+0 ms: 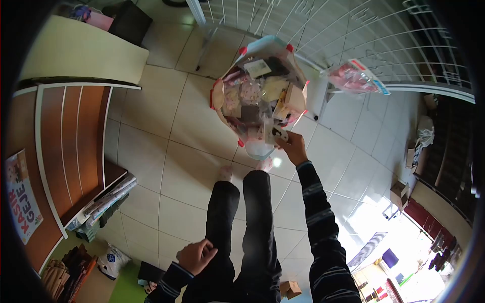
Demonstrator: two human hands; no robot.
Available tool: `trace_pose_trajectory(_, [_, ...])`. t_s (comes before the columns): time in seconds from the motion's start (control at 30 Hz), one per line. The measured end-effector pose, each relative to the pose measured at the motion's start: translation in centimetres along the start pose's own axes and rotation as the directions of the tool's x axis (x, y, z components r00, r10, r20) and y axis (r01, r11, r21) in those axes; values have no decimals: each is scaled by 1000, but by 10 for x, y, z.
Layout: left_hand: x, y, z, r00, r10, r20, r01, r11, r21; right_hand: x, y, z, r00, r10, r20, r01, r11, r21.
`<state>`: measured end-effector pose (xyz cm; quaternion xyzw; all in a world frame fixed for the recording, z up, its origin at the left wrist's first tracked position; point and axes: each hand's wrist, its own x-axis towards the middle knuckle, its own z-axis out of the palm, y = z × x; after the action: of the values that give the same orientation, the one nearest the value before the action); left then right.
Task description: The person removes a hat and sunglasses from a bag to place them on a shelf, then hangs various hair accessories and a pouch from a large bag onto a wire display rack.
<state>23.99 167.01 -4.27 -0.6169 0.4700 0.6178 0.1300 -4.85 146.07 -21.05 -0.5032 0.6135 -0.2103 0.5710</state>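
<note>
My right hand (294,148) is closed on a small clear packet (275,134) with a pale card and dark marks inside. It is held at the near rim of a large open bag (258,150) with a pale blue and beige edge and red corner tabs. Inside the bag lie many small plastic-wrapped goods, among them a white-labelled packet (257,68) and a light brown box (294,97). Down by my left thigh, my left hand (198,256) rests with its fingers loosely curled together and nothing visible in them.
A white wire rack (374,40) stands beyond the bag, with a pink packet (356,78) hanging from it. To the left is a brown wooden counter (76,151) bearing a sign. Rolled sheets (103,202) lean beside it. A small cardboard box (290,289) sits near my legs.
</note>
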Motion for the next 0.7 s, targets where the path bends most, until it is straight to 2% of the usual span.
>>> trace_pose_trajectory(0.07, [7,17,-12,945,224,-240,-241,970,-44,-27,-44,-15,995,63,80,-80,972,220])
trace_pose_trajectory(0.1, [7,36,-26,916,270,-297,-301,952,-63,-45,-74,-22,989,102,108,-133,927,349])
trace_pose_trajectory(0.13, [9,52,-37,859,327,-393,-382,922,-69,-59,-101,-29,992,80,101,-110,934,340])
trace_pose_trajectory(0.17, [6,70,-50,845,331,-419,-428,890,-159,-75,-127,-37,982,109,154,-160,915,370])
trace_pose_trajectory(0.2, [4,84,-57,870,254,-423,-425,822,-380,-89,-151,-44,968,140,208,-214,893,396])
trace_pose_trajectory(0.27, [-3,113,-79,889,174,-424,-453,474,-755,-111,-191,-56,968,113,226,-206,871,447])
trace_pose_trajectory(0.33, [-31,140,-102,854,275,-443,-478,74,-875,-138,-232,-63,963,43,265,-180,835,519])
trace_pose_trajectory(0.37, [-48,153,-113,844,295,-449,-488,72,-870,-150,-253,-64,968,29,249,-158,841,518])
trace_pose_trajectory(0.43, [-84,180,-128,839,347,-420,-419,-83,-904,-174,-291,-64,987,-10,161,-77,847,526])
trace_pose_trajectory(0.47, [-99,192,-132,821,376,-428,-433,-76,-898,-181,-304,-66,987,-12,160,-72,857,511])
trace_pose_trajectory(0.53, [-126,216,-136,636,521,-569,-754,263,-602,-200,-341,-67,984,-68,162,-21,871,491])
trace_pose_trajectory(0.57, [-135,225,-138,614,549,-567,-771,264,-579,-209,-356,-66,978,-91,189,-10,881,473])
trace_pose_trajectory(0.63, [-140,241,-142,490,798,-350,-867,405,-291,-218,-382,-68,964,-192,186,78,868,490])
trace_pose_trajectory(0.7, [-142,256,-139,480,815,-325,-871,397,-291,-226,-406,-73,985,-156,76,112,906,407])
